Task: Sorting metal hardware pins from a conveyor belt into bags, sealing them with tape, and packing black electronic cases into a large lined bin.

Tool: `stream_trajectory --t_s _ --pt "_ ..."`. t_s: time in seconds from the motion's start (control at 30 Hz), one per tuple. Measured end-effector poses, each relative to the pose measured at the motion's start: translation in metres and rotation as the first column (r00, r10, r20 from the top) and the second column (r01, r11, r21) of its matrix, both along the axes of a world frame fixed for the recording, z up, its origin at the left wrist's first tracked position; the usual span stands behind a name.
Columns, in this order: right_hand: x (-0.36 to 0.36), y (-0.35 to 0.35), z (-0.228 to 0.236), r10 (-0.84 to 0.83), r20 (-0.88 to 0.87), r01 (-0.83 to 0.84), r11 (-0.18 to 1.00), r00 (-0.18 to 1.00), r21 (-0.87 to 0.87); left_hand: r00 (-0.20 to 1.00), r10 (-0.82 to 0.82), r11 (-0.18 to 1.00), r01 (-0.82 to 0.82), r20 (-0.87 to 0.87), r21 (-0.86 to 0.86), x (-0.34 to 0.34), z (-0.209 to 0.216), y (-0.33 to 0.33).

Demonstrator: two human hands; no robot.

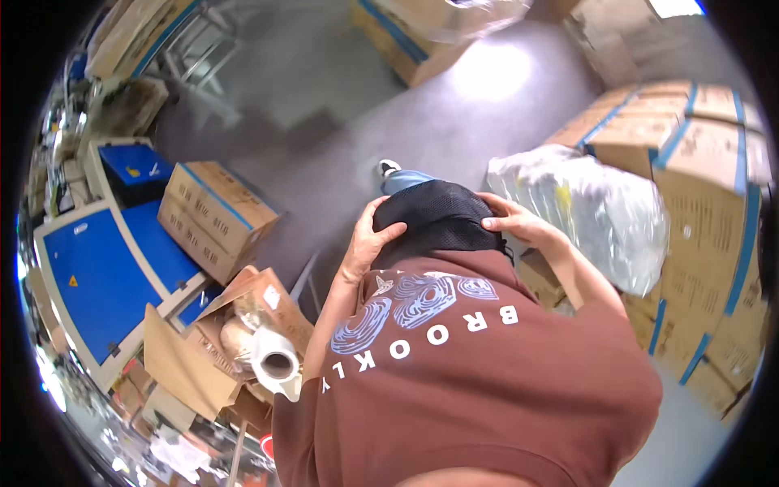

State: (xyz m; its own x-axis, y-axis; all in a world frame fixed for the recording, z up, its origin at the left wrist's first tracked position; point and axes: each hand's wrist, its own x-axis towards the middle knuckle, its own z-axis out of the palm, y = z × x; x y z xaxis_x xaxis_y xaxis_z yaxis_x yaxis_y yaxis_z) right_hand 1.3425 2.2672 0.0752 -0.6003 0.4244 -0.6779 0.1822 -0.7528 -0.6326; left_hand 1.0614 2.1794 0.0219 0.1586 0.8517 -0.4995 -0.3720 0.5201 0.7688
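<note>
A black mesh fabric thing, rounded and soft-looking, is held in front of my waist against my brown printed shirt. Its exact kind cannot be made out. My left hand grips its left side, thumb on top and the other fingers round the outer edge. On the opposite side my right hand holds it the same way, with the thumb across the top. A dark cord dangles near the right hand. Beyond the mesh, one blue trouser leg and a shoe show. My fingertips are partly hidden.
Stacked cartons with blue tape stand at the right, beside a large clear plastic bag. At the left are blue-panelled equipment, a closed carton and an open carton with a white roll. Another carton lies ahead.
</note>
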Motion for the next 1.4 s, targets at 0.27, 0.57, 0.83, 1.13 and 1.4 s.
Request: stream_trajectory --t_s 0.27,0.57,0.83,1.13,1.4 --pt "-0.259 0.198 -0.001 -0.037 -0.223 -0.048 0.931 0.974 -0.362 0.793 0.457 0.89 -0.399 0.404 -0.222 -0.236 0.01 0.137" --pt "-0.485 0.346 -0.029 0.093 -0.125 -0.112 0.981 0.988 -0.16 0.976 0.078 0.997 -0.073 -0.203 0.033 -0.483 0.039 0.313" --pt "-0.683 0.524 -0.075 -0.045 0.09 0.065 0.972 0.995 -0.226 0.979 0.079 0.99 -0.055 -0.19 0.127 -0.666 -0.016 0.497" --pt "-0.949 0.713 -0.064 0.207 0.414 -0.46 0.482 0.887 0.746 0.846 0.221 0.963 -0.267 -0.485 -0.026 -0.871 -0.002 0.561" --pt "-1.16 0.884 -0.004 0.021 0.309 -0.3 0.305 0.951 0.904 0.934 0.272 0.962 -0.258 -0.233 0.09 -1.078 0.046 0.638"
